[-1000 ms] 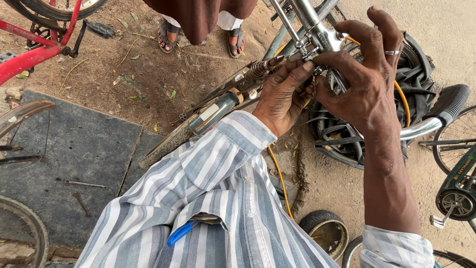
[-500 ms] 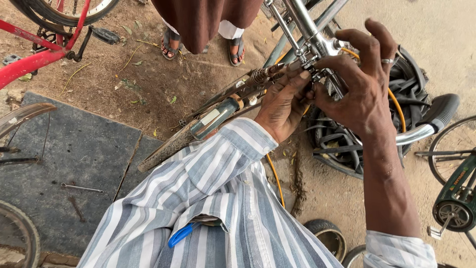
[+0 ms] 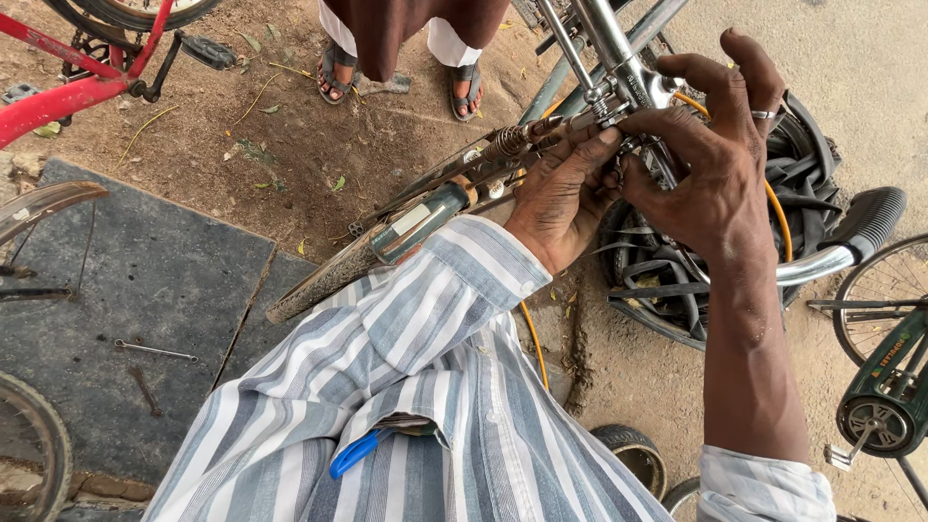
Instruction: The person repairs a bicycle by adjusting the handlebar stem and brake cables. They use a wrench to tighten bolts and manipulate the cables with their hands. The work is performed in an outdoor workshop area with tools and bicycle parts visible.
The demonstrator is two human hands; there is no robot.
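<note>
While both hands point(image 3: 638, 184) grip chrome stem point(image 3: 619, 58), tyres point(image 3: 677, 280) below

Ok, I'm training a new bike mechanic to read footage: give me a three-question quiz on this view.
1. True or false: the right hand wears a ring.
2. Where does the thin spanner lie? A) on the dark mat B) in the shirt pocket
3. Which hand touches the coil spring's end at the chrome stem?

Key: 1 true; 2 A; 3 the left hand.
</note>
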